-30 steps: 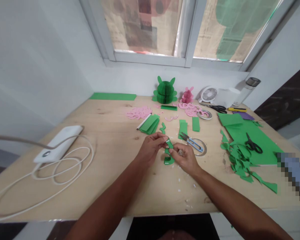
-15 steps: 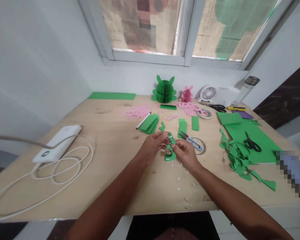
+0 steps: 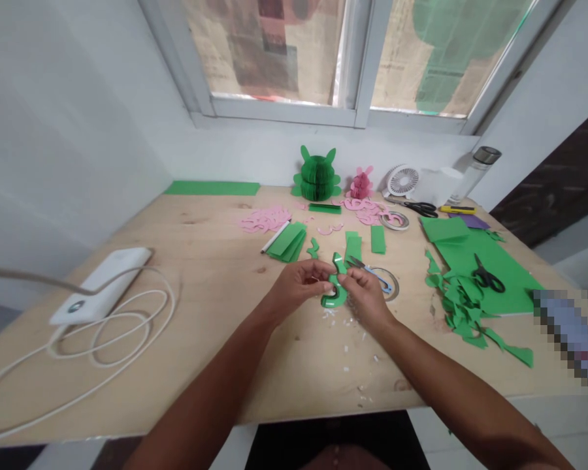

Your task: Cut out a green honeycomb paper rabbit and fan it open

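Observation:
A curved green paper piece (image 3: 339,299) is between my two hands, above the middle of the table. My left hand (image 3: 306,282) is closed at its left side, thumb and fingers pinched near the inner curve. With closed fingers, my right hand (image 3: 365,294) grips the piece's right edge. Small white bits (image 3: 345,349) are scattered on the wood below. Blue-handled snips (image 3: 379,277) and a tape roll (image 3: 396,287) lie just beyond my right hand. Green paper strips (image 3: 353,247) and a small wavy green cutout (image 3: 313,248) lie behind the hands.
Green scraps (image 3: 463,300), black scissors (image 3: 489,277) and a green sheet (image 3: 509,281) lie on the right. A white power bank (image 3: 102,284) with looped cable is at left. Green (image 3: 317,177) and pink (image 3: 360,185) paper figures, a fan (image 3: 402,181) and a bottle (image 3: 475,173) stand at the back.
My left fingers have moved down along the green piece, and its upper end now shows above them. The whole scene has shifted slightly left in the view.

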